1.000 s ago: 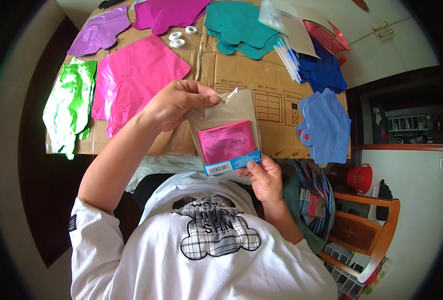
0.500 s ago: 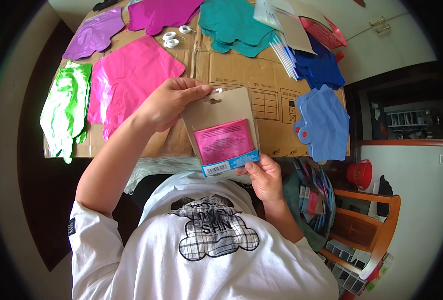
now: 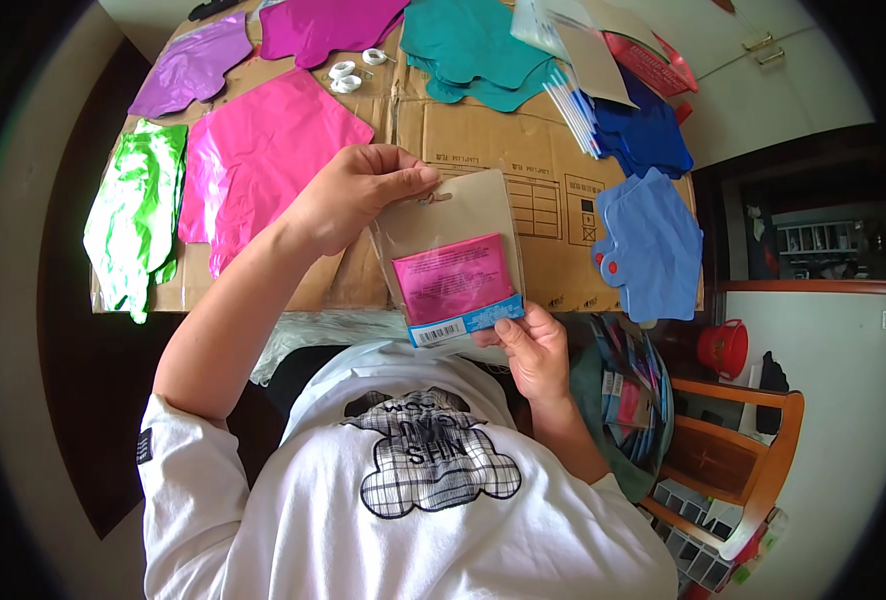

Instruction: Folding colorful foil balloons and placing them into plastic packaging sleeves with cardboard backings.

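- Pink, glossy and folded into a neat rectangle, a foil piece [image 3: 453, 275] shows through the clear sleeve of a flat packet [image 3: 475, 212], with small dark print across it.
- The packet's backing card is plain beige and smooth, with a slot-shaped hanging hole at its far end; a bright blue band [image 3: 488, 316] with a white barcode patch runs along its near edge.
- It is held up in front of the chest, near the table's near edge, tilted slightly.
- The left hand [image 3: 368, 195] pinches the far left corner between thumb and bent fingers, closed on the thin plastic.
- The right hand [image 3: 535, 352] grips the near right corner, thumb on top of the blue band, fingers mostly hidden beneath.
- Brown corrugated cardboard [image 3: 468, 128], creased and printed with a grid, covers the table.
- On its left lie a crinkled, mirror-bright green foil shape [image 3: 133, 215] and a broad, satiny pink foil sheet [image 3: 273, 150].
- Far across are teal sheets [image 3: 478, 45] with wavy, lobed edges, and small white ribbon rings [image 3: 343, 82].
- At right, matte pale-blue sheets [image 3: 653, 245] bear round red dots; slim white sticks [image 3: 571, 115] lie farther off.
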`<state>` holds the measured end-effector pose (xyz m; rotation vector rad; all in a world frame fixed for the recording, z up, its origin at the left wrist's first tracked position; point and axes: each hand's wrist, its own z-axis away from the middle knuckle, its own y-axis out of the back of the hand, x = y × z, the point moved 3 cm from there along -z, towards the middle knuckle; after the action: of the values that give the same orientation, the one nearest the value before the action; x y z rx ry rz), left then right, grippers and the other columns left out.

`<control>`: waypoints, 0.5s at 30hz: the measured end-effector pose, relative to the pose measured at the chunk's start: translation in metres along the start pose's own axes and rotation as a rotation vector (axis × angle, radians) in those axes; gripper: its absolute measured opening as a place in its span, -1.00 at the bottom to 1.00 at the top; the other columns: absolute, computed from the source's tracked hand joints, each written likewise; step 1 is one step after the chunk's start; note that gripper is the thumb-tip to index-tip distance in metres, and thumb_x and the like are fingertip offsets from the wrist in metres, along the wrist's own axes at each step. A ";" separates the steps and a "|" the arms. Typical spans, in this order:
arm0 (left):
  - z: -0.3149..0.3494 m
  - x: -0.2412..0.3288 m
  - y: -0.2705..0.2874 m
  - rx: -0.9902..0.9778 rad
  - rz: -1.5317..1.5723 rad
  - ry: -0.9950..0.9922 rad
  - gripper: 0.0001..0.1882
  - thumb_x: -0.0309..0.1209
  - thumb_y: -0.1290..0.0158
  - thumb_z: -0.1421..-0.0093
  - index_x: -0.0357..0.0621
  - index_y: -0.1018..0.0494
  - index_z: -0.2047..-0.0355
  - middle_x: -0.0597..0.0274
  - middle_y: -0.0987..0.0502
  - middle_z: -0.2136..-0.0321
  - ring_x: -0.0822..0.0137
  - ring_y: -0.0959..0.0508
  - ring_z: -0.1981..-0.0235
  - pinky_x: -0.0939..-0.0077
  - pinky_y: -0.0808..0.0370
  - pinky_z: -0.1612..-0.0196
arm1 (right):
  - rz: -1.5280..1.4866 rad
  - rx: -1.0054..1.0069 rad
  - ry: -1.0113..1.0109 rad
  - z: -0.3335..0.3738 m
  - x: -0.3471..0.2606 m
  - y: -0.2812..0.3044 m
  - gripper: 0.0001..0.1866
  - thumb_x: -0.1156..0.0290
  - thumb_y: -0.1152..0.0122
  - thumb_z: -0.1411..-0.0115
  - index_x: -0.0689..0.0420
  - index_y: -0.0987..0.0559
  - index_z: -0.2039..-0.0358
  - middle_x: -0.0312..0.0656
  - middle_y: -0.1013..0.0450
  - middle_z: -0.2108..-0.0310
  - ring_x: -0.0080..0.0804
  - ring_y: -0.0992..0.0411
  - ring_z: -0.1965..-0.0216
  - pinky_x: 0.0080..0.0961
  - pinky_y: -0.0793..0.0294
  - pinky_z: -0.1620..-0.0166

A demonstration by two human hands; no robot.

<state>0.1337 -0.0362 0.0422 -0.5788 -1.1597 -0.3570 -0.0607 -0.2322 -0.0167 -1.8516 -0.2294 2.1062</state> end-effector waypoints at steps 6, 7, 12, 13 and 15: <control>0.004 0.006 -0.002 -0.071 0.045 0.060 -0.74 -0.27 -0.05 -0.32 -0.26 -0.51 0.23 0.28 -0.59 0.36 0.54 -0.57 0.36 0.65 -0.52 0.27 | 0.024 0.014 0.011 0.002 0.002 0.002 -0.79 0.45 -0.18 -0.27 0.26 -0.54 0.12 -0.18 -0.58 0.33 -0.50 -0.56 0.35 -0.51 -0.58 0.20; 0.005 0.008 -0.004 -0.061 0.085 0.078 -0.74 -0.27 -0.05 -0.32 -0.25 -0.51 0.23 0.28 -0.59 0.36 0.54 -0.57 0.36 0.64 -0.52 0.27 | 0.024 0.015 0.012 0.002 0.002 0.003 -0.79 0.45 -0.18 -0.26 0.26 -0.54 0.12 -0.18 -0.58 0.33 -0.50 -0.56 0.36 -0.51 -0.58 0.21; 0.006 0.006 -0.006 -0.048 0.069 0.043 -0.77 -0.31 -0.07 -0.30 -0.24 -0.52 0.21 0.27 -0.59 0.33 0.49 -0.58 0.32 0.60 -0.53 0.25 | -0.080 0.061 -0.027 0.002 0.002 0.000 -0.80 0.43 -0.21 -0.24 0.24 -0.54 0.15 -0.17 -0.58 0.32 -0.47 -0.55 0.35 -0.46 -0.57 0.17; 0.006 0.003 -0.003 -0.096 0.037 0.045 -0.78 -0.32 -0.08 -0.30 -0.24 -0.51 0.20 0.26 -0.59 0.32 0.47 -0.59 0.29 0.58 -0.54 0.23 | -0.132 0.071 -0.039 0.002 0.002 0.000 -0.80 0.43 -0.21 -0.24 0.24 -0.54 0.17 -0.17 -0.58 0.32 -0.47 -0.55 0.35 -0.45 -0.57 0.16; 0.005 -0.003 0.001 -0.137 0.037 0.060 -0.77 -0.34 -0.09 -0.29 -0.24 -0.49 0.14 0.23 -0.59 0.28 0.44 -0.59 0.23 0.55 -0.55 0.19 | -0.173 0.082 -0.054 0.003 0.003 0.000 -0.81 0.43 -0.21 -0.24 0.23 -0.53 0.17 -0.17 -0.57 0.31 -0.45 -0.55 0.34 -0.43 -0.57 0.15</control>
<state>0.1293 -0.0324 0.0406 -0.7036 -1.0714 -0.4217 -0.0641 -0.2312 -0.0195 -1.6674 -0.3000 2.0182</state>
